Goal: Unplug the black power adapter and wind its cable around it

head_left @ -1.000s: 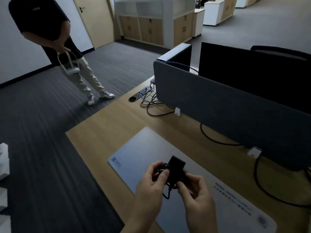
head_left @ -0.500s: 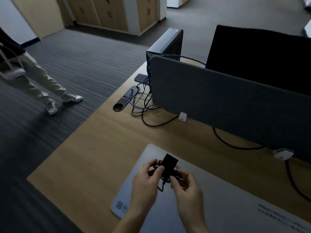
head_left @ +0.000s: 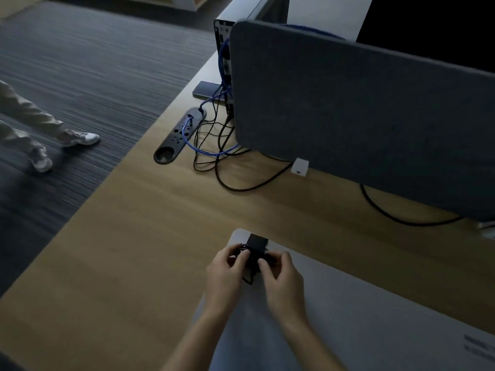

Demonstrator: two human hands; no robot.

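The black power adapter [head_left: 257,243] sits between both my hands, just above the far left corner of a grey desk mat [head_left: 375,317]. Its black cable is looped around the body, and a short end hangs down between my palms. My left hand [head_left: 226,271] grips the adapter's left side with thumb and fingers. My right hand [head_left: 281,279] holds the right side, its fingers closed on the cable loops. Much of the adapter is hidden behind my fingers.
The wooden desk [head_left: 134,250] carries a black power strip [head_left: 180,135] with blue and black cables [head_left: 214,151] at the back. A grey divider panel [head_left: 361,108] stands behind, a phone [head_left: 207,89] beside a computer tower. Another person's legs [head_left: 40,129] stand on the carpet at left.
My view has tilted down and moved in toward the desk; the hands hold the adapter in nearly the same grip, with the fingers shifting slightly on the cable.
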